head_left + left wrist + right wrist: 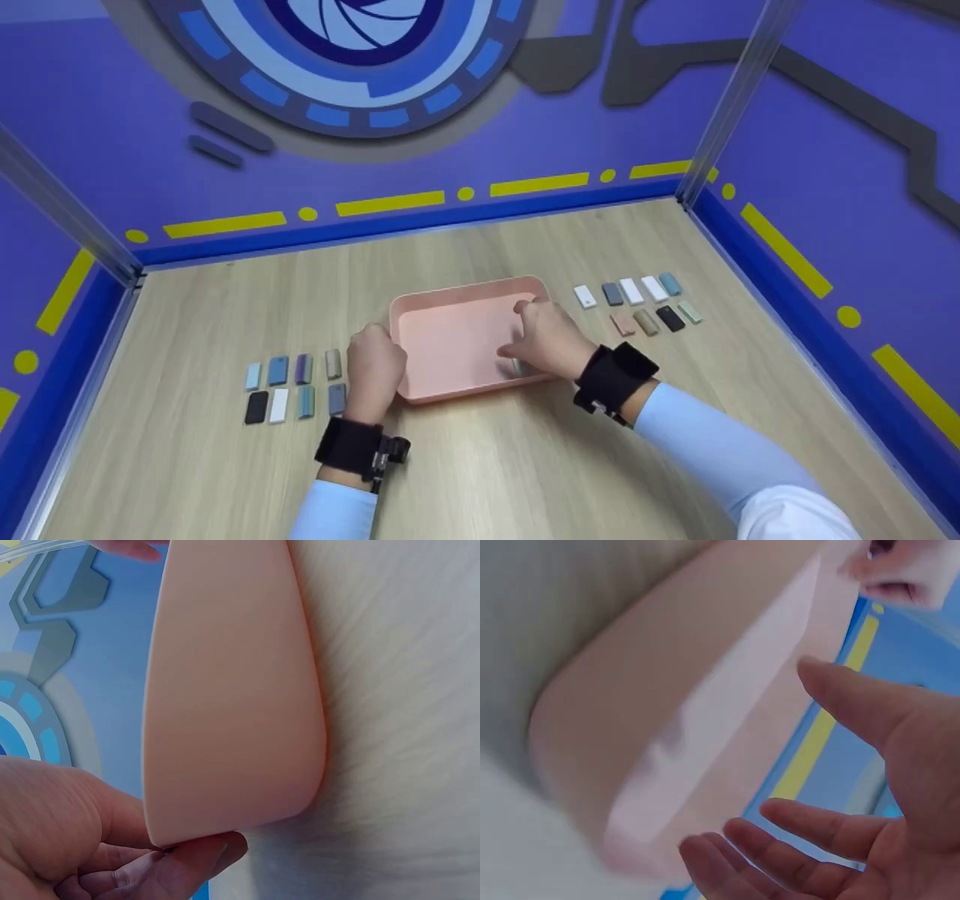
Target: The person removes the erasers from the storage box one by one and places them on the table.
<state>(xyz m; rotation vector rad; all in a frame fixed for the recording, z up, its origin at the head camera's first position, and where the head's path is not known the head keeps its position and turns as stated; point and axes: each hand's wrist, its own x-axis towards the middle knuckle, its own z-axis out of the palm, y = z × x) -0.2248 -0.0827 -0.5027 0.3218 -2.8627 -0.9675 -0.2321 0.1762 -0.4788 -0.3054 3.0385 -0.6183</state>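
A pink rectangular tray [450,341] lies in the middle of the wooden table. My left hand [375,371] is at its near-left corner with the fingers curled against the rim. In the left wrist view those fingers [180,859] hold the corner of the tray's outer wall [232,690]. My right hand [544,337] hovers over the tray's right side. The right wrist view shows it [795,765] with fingers spread and holding nothing, above the tray [667,712]. A small grey piece [516,366] shows in the tray just under that hand.
Several small coloured blocks lie in two rows left of the tray [292,382]. Another such group lies to its right [637,304]. Blue walls with yellow dashes enclose the table [525,465] on the left, far and right sides.
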